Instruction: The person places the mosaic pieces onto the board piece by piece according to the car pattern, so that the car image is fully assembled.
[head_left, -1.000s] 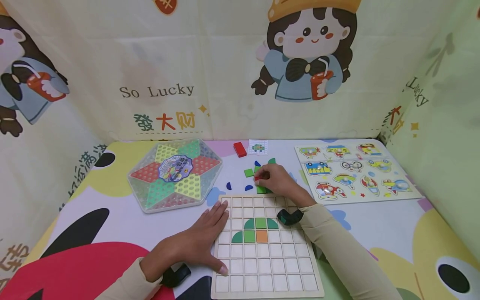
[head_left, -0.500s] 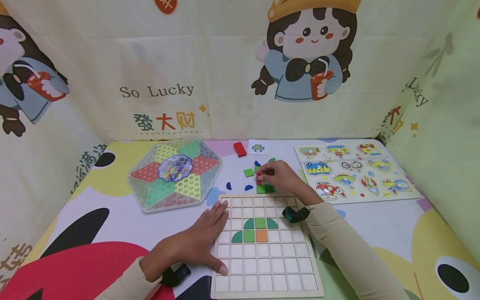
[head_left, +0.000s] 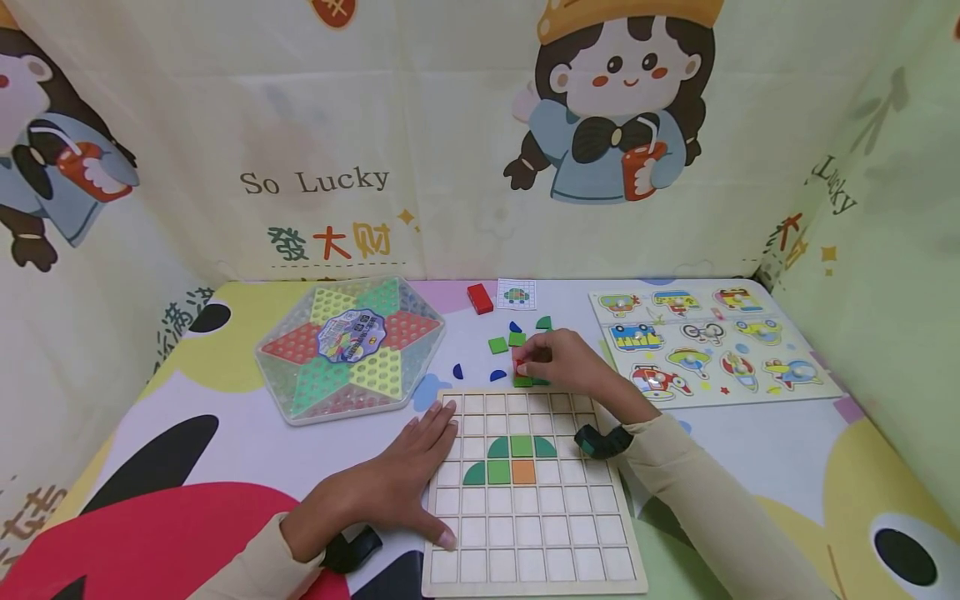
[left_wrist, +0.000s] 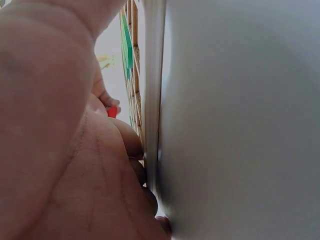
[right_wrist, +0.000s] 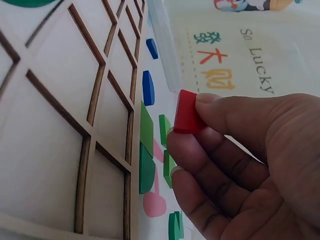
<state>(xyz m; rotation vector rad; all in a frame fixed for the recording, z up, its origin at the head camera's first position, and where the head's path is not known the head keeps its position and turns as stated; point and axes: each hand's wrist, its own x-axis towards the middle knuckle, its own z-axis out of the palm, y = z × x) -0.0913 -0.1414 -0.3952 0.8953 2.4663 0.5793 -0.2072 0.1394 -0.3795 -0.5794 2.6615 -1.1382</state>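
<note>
My right hand pinches a small red tile between thumb and fingers, over the loose green pieces behind the wooden grid board. In the head view the red tile partly overlaps a green square tile. Fingers extended, my left hand rests along the board's left edge, its thumb at the lower left cells. Set in the board are green square tiles, dark green quarter-round tiles and one orange square tile. The left wrist view shows mostly the palm against the board's side.
Loose blue half-round pieces and more green tiles lie behind the board. Farther back are a red block and a pattern card. A hexagonal Chinese checkers box stands left; a vehicle picture puzzle board lies right.
My right hand and wrist have shifted slightly right and toward me, the red tile still pinched. A green quarter-round piece behind that hand now shows fully. The left hand stays put.
</note>
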